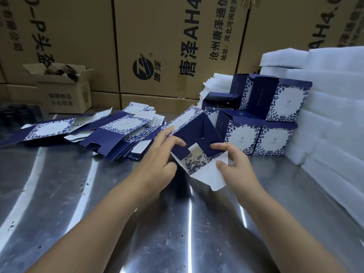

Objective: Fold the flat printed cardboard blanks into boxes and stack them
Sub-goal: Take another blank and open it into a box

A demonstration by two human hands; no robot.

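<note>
Head view: we see a half-folded box, stiff navy card with white floral panels; left hand and right hand fingers clamp its flaps.

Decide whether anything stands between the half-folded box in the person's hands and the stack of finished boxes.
Nothing visible does. The left hand and right hand hold the half-folded box directly in front of the stack of finished boxes; the flat blanks lie off to the left.
</note>
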